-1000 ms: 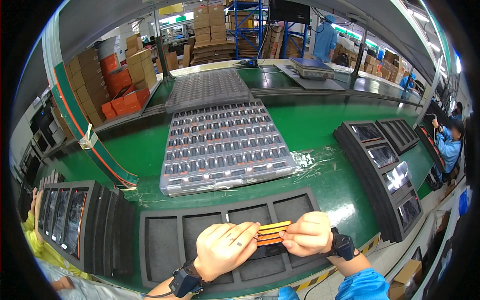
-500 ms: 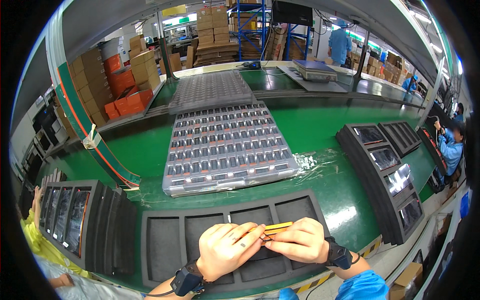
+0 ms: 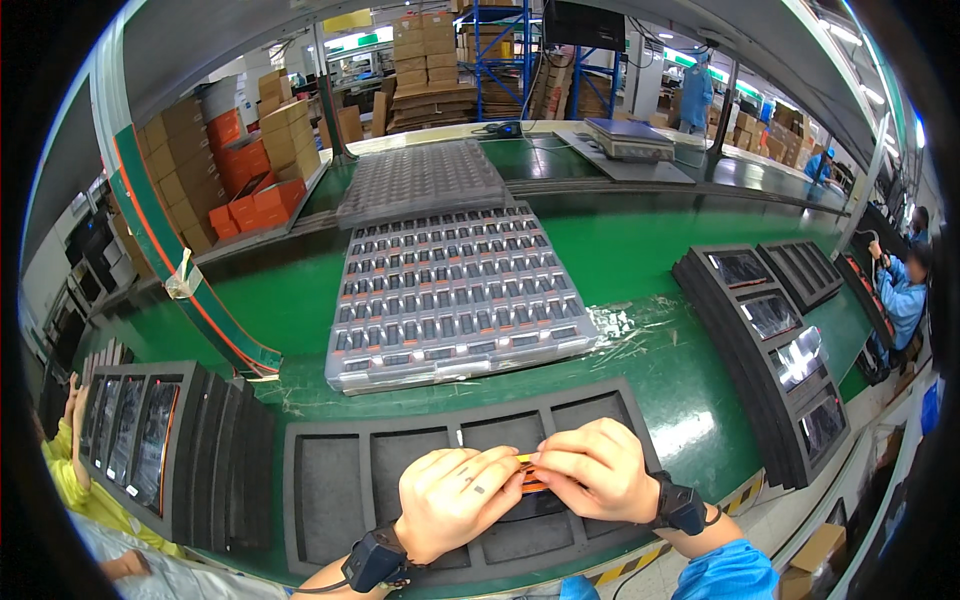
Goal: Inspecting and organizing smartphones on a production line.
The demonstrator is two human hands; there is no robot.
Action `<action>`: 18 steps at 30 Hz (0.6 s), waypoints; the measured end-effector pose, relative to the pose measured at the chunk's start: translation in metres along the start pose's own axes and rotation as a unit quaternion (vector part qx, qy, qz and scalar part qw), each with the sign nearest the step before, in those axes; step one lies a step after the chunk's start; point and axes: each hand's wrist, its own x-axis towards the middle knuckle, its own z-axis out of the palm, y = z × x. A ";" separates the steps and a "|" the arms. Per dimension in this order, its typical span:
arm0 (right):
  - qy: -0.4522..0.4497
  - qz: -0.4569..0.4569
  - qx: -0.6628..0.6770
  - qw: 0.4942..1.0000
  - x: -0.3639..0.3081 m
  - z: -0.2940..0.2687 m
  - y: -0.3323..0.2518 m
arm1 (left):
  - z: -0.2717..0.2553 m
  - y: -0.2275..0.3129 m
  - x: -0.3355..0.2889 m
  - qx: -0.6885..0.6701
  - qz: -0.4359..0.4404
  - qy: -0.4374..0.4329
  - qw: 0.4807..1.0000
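My left hand (image 3: 455,500) is closed around a dark, flat part with an orange edge (image 3: 533,482), held above the black foam tray (image 3: 335,437). My right hand (image 3: 600,475) is closed in a pinch at the other end of this part, its fingertips touching those of the left. A short bit of yellow strip (image 3: 524,458) shows between the fingertips; most of it is hidden by the fingers. Below the hands, the foam tray has several wide rectangular pockets. The left-hand pockets hold nothing visible.
Beyond the foam tray lies a clear plastic tray (image 3: 460,365) of small dark parts, with another clear tray (image 3: 425,180) behind. Stacked foam trays with dark screens stand at left (image 3: 190,450) and right (image 3: 745,350). A co-worker's yellow sleeve (image 3: 75,480) is at far left.
The yellow strip, long and visible before, is now mostly covered by my fingers. My right hand has risen slightly and tilted. My left hand has hardly moved.
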 end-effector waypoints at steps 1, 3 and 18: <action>-0.009 -0.008 0.000 1.000 -0.002 0.001 -0.001 | 0.000 0.000 0.000 -0.005 0.003 0.003 1.000; -0.018 -0.013 0.003 1.000 -0.004 0.000 -0.004 | 0.000 -0.001 0.001 -0.011 0.005 0.004 1.000; 0.020 0.076 0.173 0.982 -0.012 -0.015 0.006 | -0.001 0.000 0.000 0.003 0.004 -0.023 1.000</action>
